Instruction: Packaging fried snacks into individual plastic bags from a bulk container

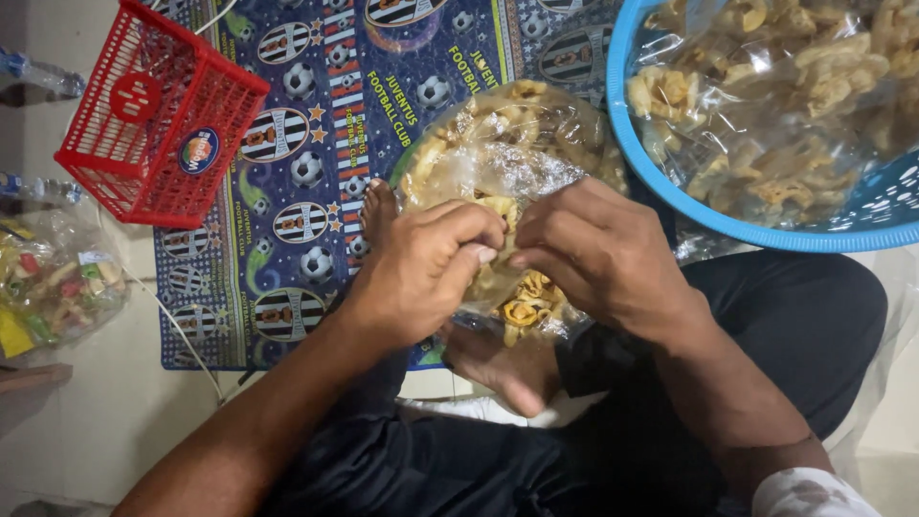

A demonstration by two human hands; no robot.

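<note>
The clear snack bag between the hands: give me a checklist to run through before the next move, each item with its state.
1. Left hand pinches the clear snack bag at its neck: ok.
2. Right hand grips the same neck: ok.
3. Neck fully sealed: cannot tell, the fingers hide it.
4. Bag filled with yellow crackers: ok.
5. Blue basket of more crackers close by on the right: ok.
6. Red basket apart from the bag: ok.
</note>
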